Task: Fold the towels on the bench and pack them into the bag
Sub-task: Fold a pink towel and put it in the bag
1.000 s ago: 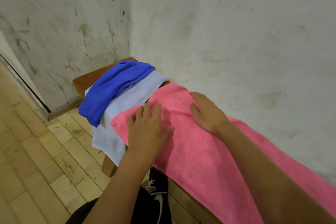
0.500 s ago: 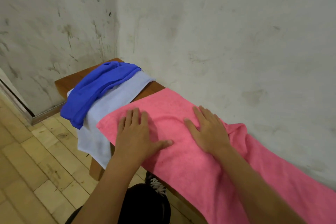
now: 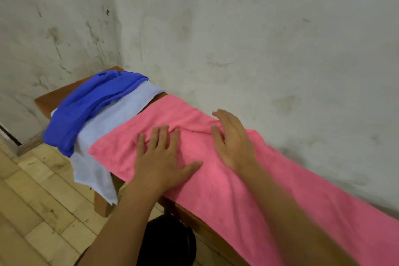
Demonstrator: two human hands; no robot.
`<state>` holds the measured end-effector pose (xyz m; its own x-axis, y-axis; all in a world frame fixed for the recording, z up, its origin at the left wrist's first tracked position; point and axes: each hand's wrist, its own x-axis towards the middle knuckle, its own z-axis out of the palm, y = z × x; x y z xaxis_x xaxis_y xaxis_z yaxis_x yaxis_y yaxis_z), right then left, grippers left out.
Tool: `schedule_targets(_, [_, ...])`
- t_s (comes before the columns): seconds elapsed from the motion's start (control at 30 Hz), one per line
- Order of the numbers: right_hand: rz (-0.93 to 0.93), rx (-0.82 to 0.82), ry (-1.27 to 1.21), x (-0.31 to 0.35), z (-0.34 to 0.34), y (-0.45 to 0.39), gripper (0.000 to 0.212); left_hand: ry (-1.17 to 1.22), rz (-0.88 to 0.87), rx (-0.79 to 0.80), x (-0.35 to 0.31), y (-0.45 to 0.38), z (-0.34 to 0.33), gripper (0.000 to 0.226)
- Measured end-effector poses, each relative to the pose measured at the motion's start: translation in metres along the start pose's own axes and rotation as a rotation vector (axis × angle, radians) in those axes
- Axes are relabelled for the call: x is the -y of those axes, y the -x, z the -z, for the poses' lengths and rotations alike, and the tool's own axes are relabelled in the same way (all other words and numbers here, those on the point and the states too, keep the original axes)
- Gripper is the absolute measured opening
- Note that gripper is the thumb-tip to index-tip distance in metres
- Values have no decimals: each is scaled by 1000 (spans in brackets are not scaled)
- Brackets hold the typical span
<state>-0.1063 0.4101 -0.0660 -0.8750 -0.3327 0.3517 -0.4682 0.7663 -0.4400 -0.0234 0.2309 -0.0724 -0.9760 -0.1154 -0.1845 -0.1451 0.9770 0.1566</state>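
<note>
Two flat hands, left (image 3: 160, 158) and right (image 3: 234, 139), fingers spread on rumpled pink terry towel (image 3: 248, 190).

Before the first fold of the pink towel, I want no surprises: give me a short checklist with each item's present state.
1. Pink towel spread along the bench: ok.
2. Pink towel smooth: not ok, a ridge lies between the hands.
3. Left hand flat on it: ok.
4. Right hand flat on it: ok.
5. Blue towel and pale towel clear of the pink one: not ok, the pink end overlaps the pale towel.
6. Bag within reach: cannot tell, none in view.
</note>
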Motion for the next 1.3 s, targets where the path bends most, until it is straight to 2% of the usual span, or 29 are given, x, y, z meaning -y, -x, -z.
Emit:
schedule_targets(0.07, [-25,-101,135,-13,14,26,51,0,-15,-1,-7,2,3,111])
schedule_targets(0.1, [-82,-96,235,-21,24,42,56,13,-60,-6,-14,3,3,113])
schedule_targets(0.17, [-237,28,380,-31,36,70,69,47,-179,34,-22,4,3,118])
schedule_targets(0.23, [-360,152,436,-42,48,100,83,32,-247,165,-31,8,4,125])
schedule_targets(0.3, [-402,194,432,-45,53,122,89,-19,-229,263,-34,14,4,133])
schedule_targets(0.43, [-418,180,413,-33,55,148,85,-67,-140,329,-39,28,8,130])
schedule_targets(0.57, [-484,200,366,-19,59,158,87,-36,-82,366,-41,38,12,157])
schedule_targets(0.67, [-563,190,351,-22,61,158,91,-39,-47,382,-44,37,22,162])
schedule_targets(0.73, [-578,192,362,-29,62,152,89,-44,-8,289,-53,34,28,146])
schedule_targets(0.8, [-588,186,364,-37,62,143,84,-72,3,73,-65,27,29,124])
schedule_targets(0.87, [-605,199,372,-44,63,134,81,-94,-105,-66,-76,14,21,117])
schedule_targets(0.93, [-622,220,374,-50,63,126,82,-33,-245,30,-82,1,10,120])
schedule_targets(1.03, [-618,249,379,-57,64,115,84,-30,-278,187,-89,-6,2,117])
schedule_targets(1.1, [-596,246,372,-57,65,114,81,-73,-262,191,-90,-6,4,104])
schedule_targets(1.2, [-548,205,341,-52,66,125,76,-51,-252,175,-86,-5,12,102])
schedule_targets(1.3, [-504,41,299,-43,67,146,71,-30,-252,28,-91,1,15,82])
